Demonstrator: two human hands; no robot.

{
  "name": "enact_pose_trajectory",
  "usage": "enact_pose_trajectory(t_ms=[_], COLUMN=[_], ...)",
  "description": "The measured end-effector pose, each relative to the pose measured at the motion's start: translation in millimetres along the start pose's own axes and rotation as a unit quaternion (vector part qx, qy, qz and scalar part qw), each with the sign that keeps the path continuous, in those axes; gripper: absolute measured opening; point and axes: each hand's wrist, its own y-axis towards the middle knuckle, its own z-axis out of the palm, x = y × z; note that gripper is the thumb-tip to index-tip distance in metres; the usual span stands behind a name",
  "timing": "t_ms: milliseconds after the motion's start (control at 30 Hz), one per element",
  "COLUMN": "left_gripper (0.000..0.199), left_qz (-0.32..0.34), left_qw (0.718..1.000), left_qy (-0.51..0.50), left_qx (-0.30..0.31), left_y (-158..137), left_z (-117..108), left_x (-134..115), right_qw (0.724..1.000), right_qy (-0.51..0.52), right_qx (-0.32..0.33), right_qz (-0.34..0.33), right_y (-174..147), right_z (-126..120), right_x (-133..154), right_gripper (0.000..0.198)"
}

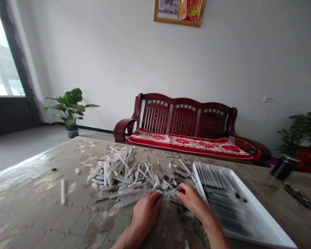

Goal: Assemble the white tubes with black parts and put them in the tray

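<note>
Whitish and thin, a tube (169,193) spans the gap between your two hands. Your right hand (191,199) pinches one end; your left hand (147,207) curls at the other, its grip too hidden to tell. White sticks (108,174) lie heaped beyond on the counter (41,216), left of a filled box (261,210).

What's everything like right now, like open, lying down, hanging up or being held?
Left hand: fingers curled; hold unclear
Right hand: fingertips apparently closed on a thin tube
Box: open, partly filled
Box tubes: lying side by side
Pile: loose tubes, jumbled
Lone tube: lying apart from the pile
Left plant: potted, upright
Bench: standing by the wall
Red cover: spread over the seat
Picture: framed, hanging
</note>
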Motion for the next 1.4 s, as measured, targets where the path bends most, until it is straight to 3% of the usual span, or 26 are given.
enact_pose_trajectory(t_ms=[100, 200, 667, 833, 1000, 1067, 1133, 1200, 1300, 1400], left_gripper=[0.028, 0.028, 0.025, 0.024, 0.022, 0.024, 0.023, 0.021, 0.019, 0.019], left_qz=[-0.002, -0.017, -0.035, 0.023, 0.115, 0.139, 0.144, 0.145, 0.155, 0.17], left_qw=[1.0, 0.999, 0.999, 0.994, 0.962, 0.953, 0.951, 0.953, 0.954, 0.955], left_qy=[0.007, 0.022, 0.02, 0.099, 0.229, 0.247, 0.248, 0.237, 0.217, 0.197], left_qx=[0.006, 0.018, 0.008, -0.042, -0.096, -0.106, -0.114, -0.124, -0.137, -0.144], left_y=[0.5, 1.8, 4.1, 0.0, -3.4, -2.1, 0.5, 3.2, 5.4, 5.2], left_z=[-1.0, -2.5, 0.9, -0.7, -6.0, -7.4, -8.0, -8.3, -8.3, -7.4], left_x=[-0.3, -1.5, 2.5, 1.3, 1.6, 4.0, 6.4, 7.9, 8.4, 9.7], right_qw=[0.983, 0.959, 0.942, 0.911, 0.856, 0.848, 0.859, 0.894, 0.966, 0.994], right_qy=[0.172, 0.276, 0.321, 0.388, 0.479, 0.49, 0.472, 0.419, 0.258, 0.062], right_qx=[-0.019, -0.006, 0.035, 0.011, 0.015, 0.029, 0.046, 0.044, -0.012, -0.007], right_qz=[0.056, 0.065, 0.096, 0.141, 0.193, 0.2, 0.191, 0.153, 0.02, -0.095], right_y=[0.7, -1.7, -9.0, -11.5, -8.9, -6.9, -4.8, -3.2, -3.6, -8.9], right_z=[3.0, 1.6, 13.1, 21.3, 27.6, 29.5, 30.1, 28.1, 18.7, 4.5], right_x=[12.0, 25.2, 42.2, 47.2, 42.0, 37.3, 33.7, 33.3, 40.8, 54.5], right_gripper=[0.016, 0.027, 0.031, 0.032, 0.034, 0.034, 0.034, 0.035, 0.032, 0.022])
